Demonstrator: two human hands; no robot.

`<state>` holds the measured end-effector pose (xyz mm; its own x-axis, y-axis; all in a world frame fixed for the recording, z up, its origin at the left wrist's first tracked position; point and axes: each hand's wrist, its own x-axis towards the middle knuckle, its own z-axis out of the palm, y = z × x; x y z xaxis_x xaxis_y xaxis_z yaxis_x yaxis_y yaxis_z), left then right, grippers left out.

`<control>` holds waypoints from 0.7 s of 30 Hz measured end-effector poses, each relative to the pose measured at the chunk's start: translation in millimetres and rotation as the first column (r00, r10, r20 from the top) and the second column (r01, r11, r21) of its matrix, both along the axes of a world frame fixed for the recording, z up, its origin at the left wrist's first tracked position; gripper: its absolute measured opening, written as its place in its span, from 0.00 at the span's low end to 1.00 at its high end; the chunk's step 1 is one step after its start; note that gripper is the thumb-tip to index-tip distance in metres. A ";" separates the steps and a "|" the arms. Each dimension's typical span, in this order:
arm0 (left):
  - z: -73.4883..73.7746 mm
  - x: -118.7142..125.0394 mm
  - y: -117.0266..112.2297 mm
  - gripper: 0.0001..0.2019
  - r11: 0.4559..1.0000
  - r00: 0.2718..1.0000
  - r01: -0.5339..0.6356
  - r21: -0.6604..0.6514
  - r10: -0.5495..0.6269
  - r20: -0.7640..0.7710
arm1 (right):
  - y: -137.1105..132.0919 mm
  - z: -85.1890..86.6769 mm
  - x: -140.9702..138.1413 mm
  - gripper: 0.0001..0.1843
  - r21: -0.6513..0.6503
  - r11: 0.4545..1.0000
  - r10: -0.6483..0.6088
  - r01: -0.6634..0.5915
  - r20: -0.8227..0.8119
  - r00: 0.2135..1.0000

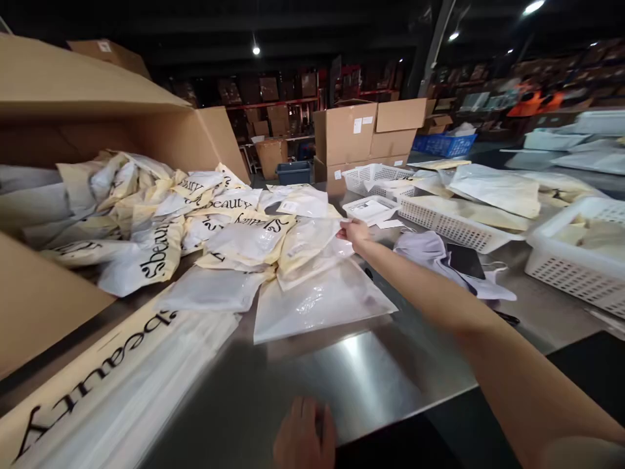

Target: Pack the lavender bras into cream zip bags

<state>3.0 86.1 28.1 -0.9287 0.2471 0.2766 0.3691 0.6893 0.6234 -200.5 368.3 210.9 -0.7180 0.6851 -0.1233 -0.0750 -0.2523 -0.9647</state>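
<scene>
While the right hand (355,233) stretches out over the steel table (312,371), its thumb and fingers are closed together at the right edge of a clear pouch (308,242); they seem to pinch it, though the exact grip is too small to make out. That pouch lies at the near right end of a heap, partly over a wider flat pouch (322,303), whose upper part it hides. The left hand (303,435), blurred and cut off by the bottom edge, hangs low with its fingers curled; whether it holds anything, I cannot tell. The left edge crops the open carton (58,71), and overlapping pouches hide its floor. A dark flat object (465,262) lies on lilac cloth (424,251), partly covered by the right forearm.
</scene>
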 end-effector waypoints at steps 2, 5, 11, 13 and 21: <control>1.0 0.7 -1.9 0.15 0.999 0.996 0.002 -0.039 -0.005 -0.084 | -28.7 -6.6 47.0 0.10 -0.012 1.000 0.004 -0.005 -0.069 0.998; 10.1 7.0 -11.5 0.15 0.992 0.993 0.072 0.105 -0.081 0.088 | -82.9 -46.5 149.2 0.12 -0.114 0.961 0.241 -0.251 -0.095 0.966; 18.8 49.6 -16.0 0.28 0.782 0.640 -0.096 0.615 -0.425 0.640 | -146.0 -124.7 271.8 0.29 -0.239 0.566 0.824 -0.789 0.151 0.545; 18.1 60.2 -14.3 0.26 0.754 0.604 -0.247 0.609 -0.372 0.705 | -142.5 -132.5 275.7 0.34 -0.142 0.531 0.843 -0.835 0.193 0.503; 18.1 47.4 -39.1 0.18 0.262 0.729 -0.654 0.710 -0.036 0.684 | -51.9 -131.4 325.9 0.37 0.357 0.659 0.431 -0.662 0.542 0.721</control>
